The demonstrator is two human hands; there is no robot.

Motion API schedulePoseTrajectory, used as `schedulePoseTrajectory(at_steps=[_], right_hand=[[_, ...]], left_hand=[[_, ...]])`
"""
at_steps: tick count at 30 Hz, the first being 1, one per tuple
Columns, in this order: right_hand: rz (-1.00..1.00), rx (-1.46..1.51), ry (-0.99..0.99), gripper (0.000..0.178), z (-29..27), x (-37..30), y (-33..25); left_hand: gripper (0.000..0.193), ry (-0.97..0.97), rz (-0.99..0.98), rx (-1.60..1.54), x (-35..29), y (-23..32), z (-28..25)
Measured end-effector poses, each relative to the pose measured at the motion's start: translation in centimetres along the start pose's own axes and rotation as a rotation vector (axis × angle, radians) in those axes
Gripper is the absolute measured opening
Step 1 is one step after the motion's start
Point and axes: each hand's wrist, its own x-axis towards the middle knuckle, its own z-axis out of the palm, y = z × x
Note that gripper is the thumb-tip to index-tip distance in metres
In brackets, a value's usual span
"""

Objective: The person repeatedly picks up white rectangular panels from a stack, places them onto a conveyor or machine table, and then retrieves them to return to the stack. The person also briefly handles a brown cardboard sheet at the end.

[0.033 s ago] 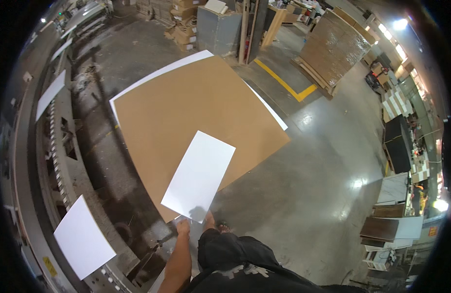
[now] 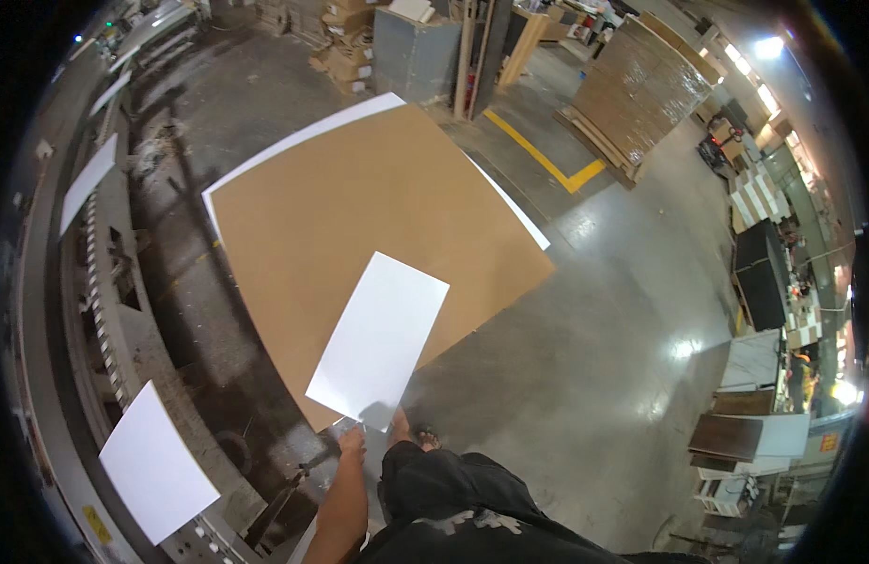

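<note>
A narrow white panel (image 2: 378, 338) lies slantwise over the near part of a large brown sheet (image 2: 369, 197). Its near right corner juts past the brown sheet, over the floor. White sheet edges (image 2: 303, 136) peek out from under the brown sheet along its far and right sides. My left hand (image 2: 351, 438) is at the panel's near edge, its fingers closed there; the fingertips are small and partly hidden. My right hand does not show. Beneath the panel's near corner a bare lower leg (image 2: 400, 428) comes into sight, beside a sandalled foot (image 2: 428, 438).
Along the left runs a long machine conveyor (image 2: 101, 310) bearing white panels (image 2: 159, 465). A wrapped pallet stack (image 2: 637, 89) stands at the far right by a yellow floor line (image 2: 538, 150). Cartons (image 2: 345, 42) and a grey block (image 2: 416, 61) are at the back. Boards (image 2: 726, 437) lean at the right.
The whole view has shifted very slightly. My left hand and the white panel keep the same place relative to each other.
</note>
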Motion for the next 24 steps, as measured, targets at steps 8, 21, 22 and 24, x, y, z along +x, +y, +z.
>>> schedulePoseTrajectory(at_steps=[8, 21, 22, 24], right_hand=[[0.092, 0.275, 0.137, 0.034, 2.3, -12.8, -6.1], [0.039, 0.252, 0.160, 0.040, 0.5, -10.8, -9.3], [0.017, 0.236, 0.159, 0.040, 0.0, -9.8, -9.2], [-0.027, 0.201, 0.174, 0.041, -1.1, -7.8, -8.5]], left_hand=[[0.047, -0.152, -0.591, -0.142, 4.5, -2.7, 3.5], [0.060, -0.150, -0.239, -0.208, 1.0, -2.1, 4.2], [0.065, -0.078, -0.102, -0.230, -1.0, -2.0, 4.9], [0.070, 0.145, -0.047, -0.194, -9.6, 7.4, 6.3]])
